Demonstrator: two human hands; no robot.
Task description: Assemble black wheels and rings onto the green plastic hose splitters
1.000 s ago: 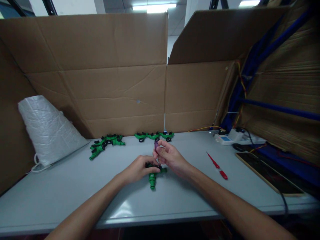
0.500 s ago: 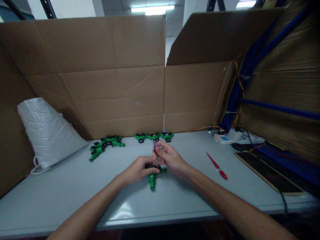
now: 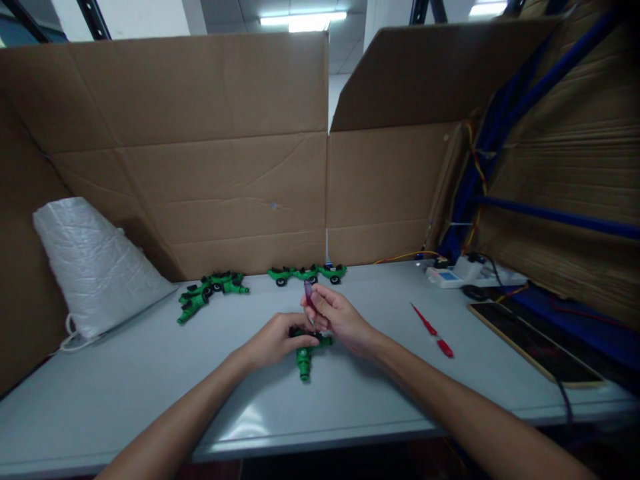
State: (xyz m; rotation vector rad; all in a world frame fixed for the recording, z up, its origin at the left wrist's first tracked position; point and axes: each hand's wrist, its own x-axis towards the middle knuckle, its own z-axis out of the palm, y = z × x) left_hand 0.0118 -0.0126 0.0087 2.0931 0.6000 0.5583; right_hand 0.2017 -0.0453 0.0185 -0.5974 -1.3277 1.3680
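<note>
A green toy vehicle [image 3: 303, 363] with black parts lies on the table in front of me. My left hand [image 3: 280, 340] is closed around its far end and holds it against the tabletop. In my right hand [image 3: 340, 317] is a screwdriver [image 3: 308, 291] with a purplish see-through handle, pinched between thumb and fingers. Its shaft points down at the toy's dark upper part. The tip is hidden among my fingers, so I cannot tell exactly where it meets the toy.
Several green toy vehicles [image 3: 215, 287] lie at the back left, others [image 3: 306, 273] by the cardboard wall [image 3: 225, 187]. A red screwdriver [image 3: 433, 330] lies right, near a dark panel [image 3: 535, 343] and a power strip [image 3: 450, 277]. A white bag [image 3: 95, 267] leans at left.
The screwdriver handle has tilted slightly and my right fingers have shifted around it. My left hand and the toy vehicle stay in place.
</note>
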